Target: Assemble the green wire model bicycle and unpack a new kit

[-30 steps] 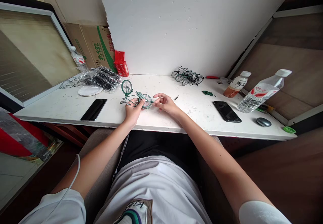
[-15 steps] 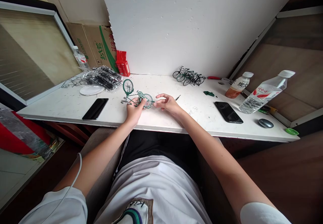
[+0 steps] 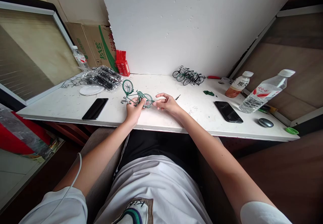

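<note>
A small green model bicycle is held above the white table in my left hand. The thumb lies over the side near the spoked wheel on the right, and the other fingers are behind the frame, partly hidden. Its other wheel stands up at the upper left, at an angle to the frame. At the right end of the bicycle, my right hand has thumb and fingertips pinched together by the wheel's edge. Whatever small part sits between those fingertips is too small to make out.
Several small model bicycles stand clustered at the back. Plastic-wrapped dark parts and a phone lie to the left. Rightward are green pieces, another phone, a drink bottle and a water bottle.
</note>
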{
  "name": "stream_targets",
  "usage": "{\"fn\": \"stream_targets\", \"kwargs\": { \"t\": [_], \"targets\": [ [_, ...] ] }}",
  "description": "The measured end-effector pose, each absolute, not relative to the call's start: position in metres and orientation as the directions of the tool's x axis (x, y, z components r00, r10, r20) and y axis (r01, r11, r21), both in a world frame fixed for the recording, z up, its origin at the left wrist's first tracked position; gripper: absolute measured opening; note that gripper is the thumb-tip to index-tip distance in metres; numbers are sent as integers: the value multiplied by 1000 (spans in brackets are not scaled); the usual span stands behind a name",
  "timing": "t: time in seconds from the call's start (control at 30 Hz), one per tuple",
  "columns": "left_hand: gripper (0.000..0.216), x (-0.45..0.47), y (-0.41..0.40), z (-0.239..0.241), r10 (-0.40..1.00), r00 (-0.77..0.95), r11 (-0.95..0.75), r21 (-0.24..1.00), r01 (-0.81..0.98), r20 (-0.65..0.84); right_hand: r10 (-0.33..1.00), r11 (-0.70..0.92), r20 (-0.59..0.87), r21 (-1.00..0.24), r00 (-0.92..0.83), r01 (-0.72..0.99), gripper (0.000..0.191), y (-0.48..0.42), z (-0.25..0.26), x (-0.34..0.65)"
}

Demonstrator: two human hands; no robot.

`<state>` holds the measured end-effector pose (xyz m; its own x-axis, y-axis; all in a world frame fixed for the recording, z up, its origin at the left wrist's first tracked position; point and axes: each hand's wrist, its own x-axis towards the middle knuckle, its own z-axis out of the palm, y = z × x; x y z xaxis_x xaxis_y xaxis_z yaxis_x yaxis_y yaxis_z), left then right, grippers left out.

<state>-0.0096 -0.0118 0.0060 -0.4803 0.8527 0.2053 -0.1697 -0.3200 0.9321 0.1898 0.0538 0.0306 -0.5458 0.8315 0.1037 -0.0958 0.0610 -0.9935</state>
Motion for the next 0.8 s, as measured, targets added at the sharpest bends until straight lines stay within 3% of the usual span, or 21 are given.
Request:
{"fn": "stream_targets", "kwargs": {
  "t": [0.43,0.8],
  "targets": [
    [52,-7,-16,10,878,-422,-318,933,-168,223,840,59,83,-996,-536,-62,73,52,29,187],
    [49,-8,-15,7,898,-372,-298,946,-126,233,818,231,206,-973,-537,-22,57,51,27,183]
  ]
}}
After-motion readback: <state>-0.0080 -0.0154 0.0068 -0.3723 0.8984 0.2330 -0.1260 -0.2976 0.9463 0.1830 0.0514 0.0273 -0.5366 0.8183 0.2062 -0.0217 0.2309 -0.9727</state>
